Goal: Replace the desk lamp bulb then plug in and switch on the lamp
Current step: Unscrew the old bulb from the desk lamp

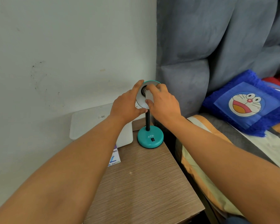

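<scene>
While the left hand [125,105] braces the lamp shade [140,96] by its rim, fingers over the top edge and thumb under the lower edge, the right hand [162,102] grasps the white bulb [149,96] between thumb and fingertips at the mouth of the shade. The dark socket [143,90] is visible just behind the bulb, deep in the shade. Whether the bulb base is seated in the socket or only held against it cannot be determined from this view.

The shade is tilted so that its opening faces the person. This orientation appears intended to expose the socket and give the right hand straight access. The left-hand grip likely prevents the flexible black neck [147,120] from bending or twisting under turning force.

The lamp stands on its teal base [149,138] at the back edge of a wooden bedside table [144,183], next to a white box [100,123] and close to the wall [63,46]. The rocker switch [152,139] sits on top of the base and is untouched. No plug or outlet is in view; only a short run of cable shows behind the base.

Judged stage: bulb exchange at the socket. Plugging in and switching on remain outstanding.
</scene>
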